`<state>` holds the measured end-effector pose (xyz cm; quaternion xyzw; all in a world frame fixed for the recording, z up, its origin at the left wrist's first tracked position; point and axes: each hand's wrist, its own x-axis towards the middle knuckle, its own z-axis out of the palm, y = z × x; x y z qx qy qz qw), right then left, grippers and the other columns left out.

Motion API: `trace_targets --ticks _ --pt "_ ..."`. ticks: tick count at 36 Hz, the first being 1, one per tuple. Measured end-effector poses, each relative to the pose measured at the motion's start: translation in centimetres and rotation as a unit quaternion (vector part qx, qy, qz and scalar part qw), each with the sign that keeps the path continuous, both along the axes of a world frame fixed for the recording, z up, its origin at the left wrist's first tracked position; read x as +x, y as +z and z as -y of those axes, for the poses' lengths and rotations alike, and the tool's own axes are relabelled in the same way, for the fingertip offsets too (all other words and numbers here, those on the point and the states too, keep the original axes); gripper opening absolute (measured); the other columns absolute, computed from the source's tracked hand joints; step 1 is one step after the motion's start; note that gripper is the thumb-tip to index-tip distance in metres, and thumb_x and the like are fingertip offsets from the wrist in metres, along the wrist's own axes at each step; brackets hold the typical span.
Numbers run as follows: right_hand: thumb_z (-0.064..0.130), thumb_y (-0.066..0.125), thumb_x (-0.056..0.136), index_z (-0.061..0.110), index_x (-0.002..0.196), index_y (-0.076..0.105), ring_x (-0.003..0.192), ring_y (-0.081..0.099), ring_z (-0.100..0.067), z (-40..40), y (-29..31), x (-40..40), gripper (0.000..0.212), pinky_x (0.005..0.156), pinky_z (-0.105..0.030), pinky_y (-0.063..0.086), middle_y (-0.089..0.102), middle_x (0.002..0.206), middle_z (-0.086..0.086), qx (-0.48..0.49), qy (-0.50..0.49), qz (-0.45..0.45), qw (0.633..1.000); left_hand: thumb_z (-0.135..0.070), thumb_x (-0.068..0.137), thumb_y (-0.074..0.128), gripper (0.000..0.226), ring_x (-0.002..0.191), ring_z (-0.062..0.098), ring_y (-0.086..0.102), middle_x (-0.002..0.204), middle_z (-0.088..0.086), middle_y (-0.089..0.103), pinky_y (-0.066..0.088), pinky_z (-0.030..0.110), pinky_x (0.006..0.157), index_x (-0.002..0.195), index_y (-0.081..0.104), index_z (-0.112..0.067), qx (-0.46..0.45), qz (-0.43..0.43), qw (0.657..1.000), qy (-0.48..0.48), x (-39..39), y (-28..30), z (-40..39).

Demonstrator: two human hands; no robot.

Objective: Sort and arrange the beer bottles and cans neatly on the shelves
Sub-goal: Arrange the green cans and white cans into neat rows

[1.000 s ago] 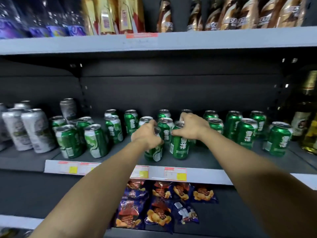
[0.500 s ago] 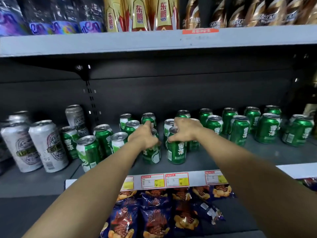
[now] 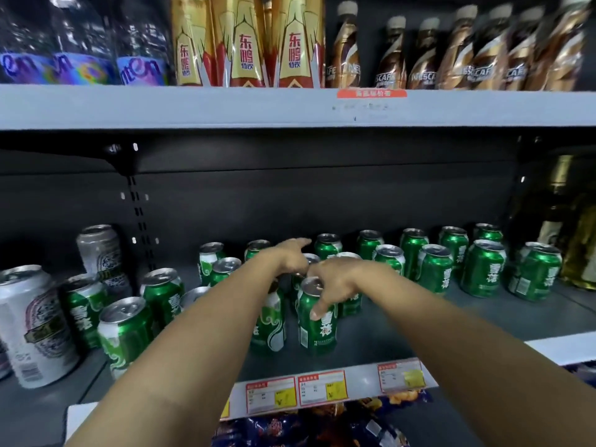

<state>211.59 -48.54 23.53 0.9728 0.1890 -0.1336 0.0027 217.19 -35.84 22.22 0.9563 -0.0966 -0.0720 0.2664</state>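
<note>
Mid-frame on the beer shelf (image 3: 451, 321), our right hand (image 3: 335, 282) grips a green can (image 3: 317, 321) by its top; left hand (image 3: 290, 259) reaches open-fingered behind. Crowded neighbours could topple if knocked.

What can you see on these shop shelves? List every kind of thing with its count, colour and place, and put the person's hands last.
Green cans: about twenty, green with silver tops, middle shelf from left of centre to right.
Silver cans: at least two, silver-white, taller, middle shelf far left.
Dark bottles: a few, dark with gold, middle shelf far right; count unclear.
Clear bottles: about three, purple labels, top shelf left.
Gold packs: three, gold and red, top shelf centre.
Brown bottles: about seven, brown and gold, top shelf right.
Price tags: three clear, red and yellow, middle shelf edge.
Snack bags: several, dark blue, below.
Left hand: reaching between cans.
Right hand: gripping the front green can.
</note>
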Motion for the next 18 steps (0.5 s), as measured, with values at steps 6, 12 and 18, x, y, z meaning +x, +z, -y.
trace_targets --ticks 6,12,18 --pt "0.044 0.079 0.076 0.018 0.144 0.034 0.101 0.060 -0.021 0.3 0.2 0.9 0.085 0.077 -0.030 0.051 0.042 0.144 -0.003 0.027 0.025 -0.028 0.999 -0.012 0.081 0.071 0.045 0.108 0.015 0.058 0.123 0.002 0.063 0.044 0.021 0.084 0.125 0.063 -0.020 0.044 -0.006 0.999 -0.026 2.8 0.1 -0.4" --pt "0.046 0.081 0.073 0.010 0.122 0.051 0.076 0.065 -0.016 -0.6 0.5 2.1 0.068 0.057 -0.025 0.055 0.048 0.115 0.000 0.076 0.014 -0.053 0.996 -0.042 0.084 0.057 0.027 0.097 0.020 0.062 0.107 -0.002 0.068 0.054 0.031 0.082 0.106 0.069 -0.029 0.112 0.098 0.989 0.003 4.5 0.3 -0.5" --pt "0.047 0.082 0.071 0.017 0.102 0.049 0.061 0.059 -0.010 -1.5 0.0 3.6 0.055 0.052 -0.025 0.045 0.048 0.082 0.009 0.070 0.039 -0.001 0.997 -0.048 0.088 0.048 0.033 0.086 0.022 0.059 0.094 -0.001 0.065 0.045 0.030 0.070 0.090 0.067 -0.022 0.219 0.148 0.962 0.068 6.1 0.1 -1.3"
